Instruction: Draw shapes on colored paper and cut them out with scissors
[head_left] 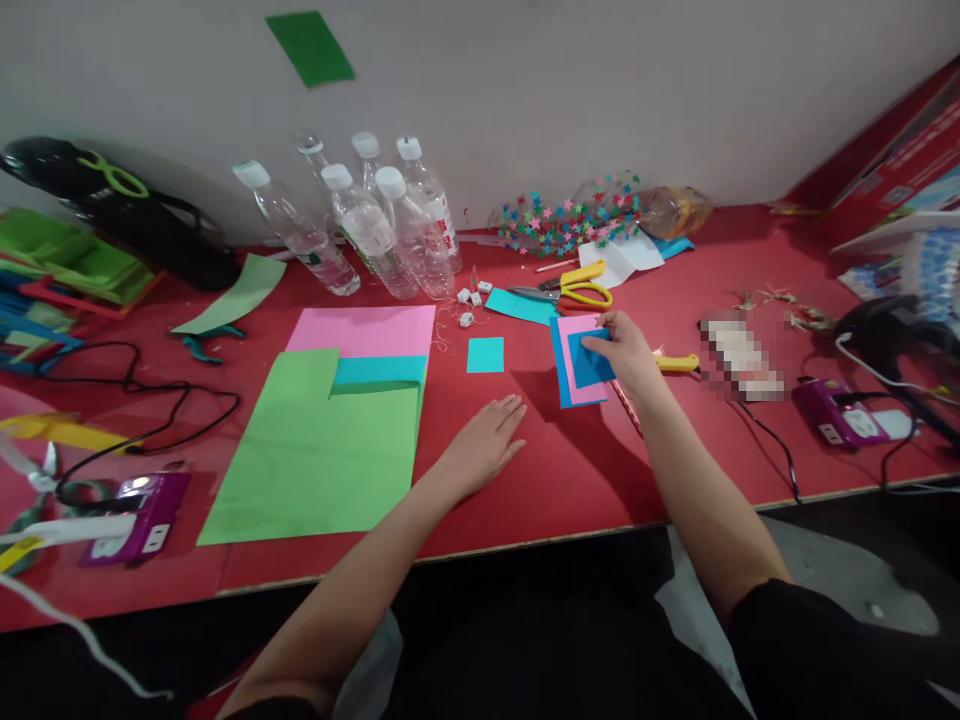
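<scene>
L to R: green sheet (322, 450) at abt 9 o'c. of L hand (480, 450), which lies flat, palm down, holding nothing, on bench (540, 490). Cyan square (486, 355) at its 12, just off fingertips. Paper stack (589, 362), blue/pink, at its 1–2; long axis approx 11–5, pinched at R edge by R hand (628, 352), clearly nearer. Hands apart, bare red btwn. Scissors (574, 290) at stack's 12; yellow cutter (677, 363) at R hand's 3. Bench edge at 6.

Clear glossy plastic bottles (375, 230); smooth matt paper sheets (322, 450).
</scene>
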